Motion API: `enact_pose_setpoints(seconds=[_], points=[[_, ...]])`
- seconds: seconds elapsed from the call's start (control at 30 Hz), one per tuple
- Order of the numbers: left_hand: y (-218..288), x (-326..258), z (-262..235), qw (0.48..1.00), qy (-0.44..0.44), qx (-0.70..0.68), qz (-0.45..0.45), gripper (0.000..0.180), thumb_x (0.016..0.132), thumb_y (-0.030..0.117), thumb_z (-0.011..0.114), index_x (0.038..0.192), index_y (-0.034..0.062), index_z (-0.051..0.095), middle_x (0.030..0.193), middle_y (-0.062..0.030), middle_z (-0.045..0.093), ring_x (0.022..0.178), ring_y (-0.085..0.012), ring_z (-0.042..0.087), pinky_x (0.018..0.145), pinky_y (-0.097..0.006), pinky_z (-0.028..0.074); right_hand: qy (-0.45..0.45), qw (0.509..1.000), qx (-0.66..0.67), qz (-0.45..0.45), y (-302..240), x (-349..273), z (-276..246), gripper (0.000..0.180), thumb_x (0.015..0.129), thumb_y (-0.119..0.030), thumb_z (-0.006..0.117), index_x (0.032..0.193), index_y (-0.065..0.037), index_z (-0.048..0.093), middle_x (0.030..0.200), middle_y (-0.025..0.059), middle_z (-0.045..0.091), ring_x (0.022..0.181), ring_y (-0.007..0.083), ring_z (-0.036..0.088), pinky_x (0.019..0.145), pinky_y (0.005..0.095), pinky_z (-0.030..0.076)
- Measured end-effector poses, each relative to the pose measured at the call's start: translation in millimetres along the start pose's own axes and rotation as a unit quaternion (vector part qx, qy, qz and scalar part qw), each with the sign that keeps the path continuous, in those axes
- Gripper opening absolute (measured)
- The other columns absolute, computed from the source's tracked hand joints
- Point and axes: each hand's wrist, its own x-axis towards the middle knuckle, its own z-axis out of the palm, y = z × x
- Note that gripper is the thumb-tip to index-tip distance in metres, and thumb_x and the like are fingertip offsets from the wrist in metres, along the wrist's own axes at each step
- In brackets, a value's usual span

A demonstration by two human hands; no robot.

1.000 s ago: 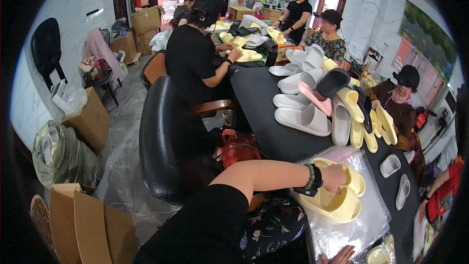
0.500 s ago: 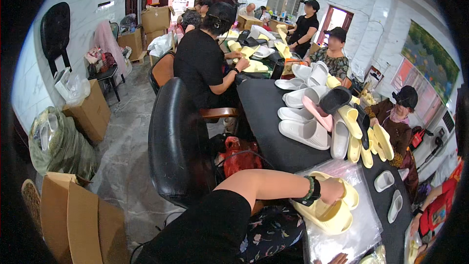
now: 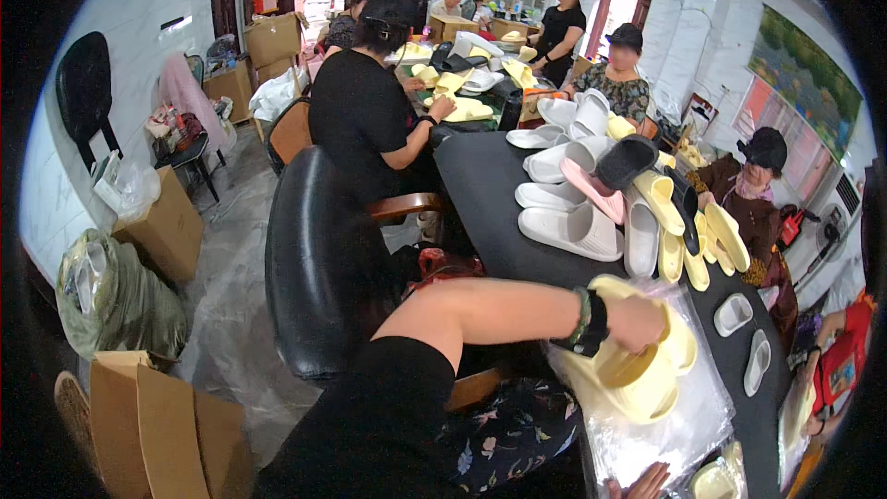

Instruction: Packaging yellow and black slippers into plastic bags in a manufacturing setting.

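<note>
Yellow slippers (image 3: 647, 397), a pair set side by side, lay over the far part of the stack of clear bags (image 3: 637, 444). We had our left hand (image 3: 636, 322) clamped on them, its fingers dipping in where the two met. Compared with half a second earlier, we had shifted hand and pair slightly towards the stack's far edge; we could not tell whether they slid or rose. For the work in hand, we judged this a small repositioning, the grip kept. We rested our right hand (image 3: 642, 480) by the stack's near edge, thumb apart from outstretched fingers, no slipper seen in it. Right of the stack sat two pale slippers (image 3: 734, 314); beyond it, a mixed slipper heap (image 3: 575, 233).
</note>
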Motion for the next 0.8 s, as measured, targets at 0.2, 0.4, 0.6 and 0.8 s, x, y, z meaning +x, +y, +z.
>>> enact_pose_setpoints(seconds=[0.2,0.4,0.6,0.8], points=[[-67,84,-104,0.927,0.275,-0.003,-0.254,0.023,0.08,0.021,0.059,0.091,0.0075,0.074,0.095,-0.0137,0.07,0.1,-0.035,0.063,0.08,-0.055,0.048,-0.025,0.999,0.046,0.002,3,4,0,0.105,0.082,-0.065,0.058,0.153,-0.005,0.01,0.159,0.0193,0.008,0.147,0.0355,0.004,0.112,0.0624,0.011],[-72,74,-160,0.85,0.378,0.32,-0.181,0.026,0.084,0.022,0.058,0.099,0.0048,0.07,0.112,-0.0193,0.06,0.112,-0.0378,0.05,0.097,-0.065,0.031,0.009,1.0,0.014,-0.015,-5,-1,-7,0.104,0.082,-0.066,0.058,0.152,-0.004,0.012,0.158,0.021,0.013,0.146,0.0375,0.011,0.111,0.0625,0.015],[55,-20,-99,0.862,0.386,-0.313,0.095,0.009,0.082,0.011,0.067,0.086,0.0043,0.063,0.088,-0.0119,0.065,0.082,-0.0264,0.063,0.074,-0.037,0.048,0.018,1.0,-0.001,-0.009,-5,0,-2,0.101,0.083,-0.065,0.055,0.152,-0.003,0.015,0.157,0.0215,0.016,0.145,0.0379,0.013,0.111,0.0613,0.017],[116,-100,-94,0.48,0.203,-0.837,0.165,0.039,0.095,0.03,0.059,0.118,0.0003,0.046,0.112,-0.0128,0.055,0.096,-0.017,0.058,0.083,-0.031,0.048,-0.002,0.999,-0.023,-0.025,-4,0,-12,0.1,0.085,-0.064,0.054,0.152,-0.002,0.014,0.157,0.0214,0.015,0.146,0.0376,0.011,0.112,0.0603,0.016]])
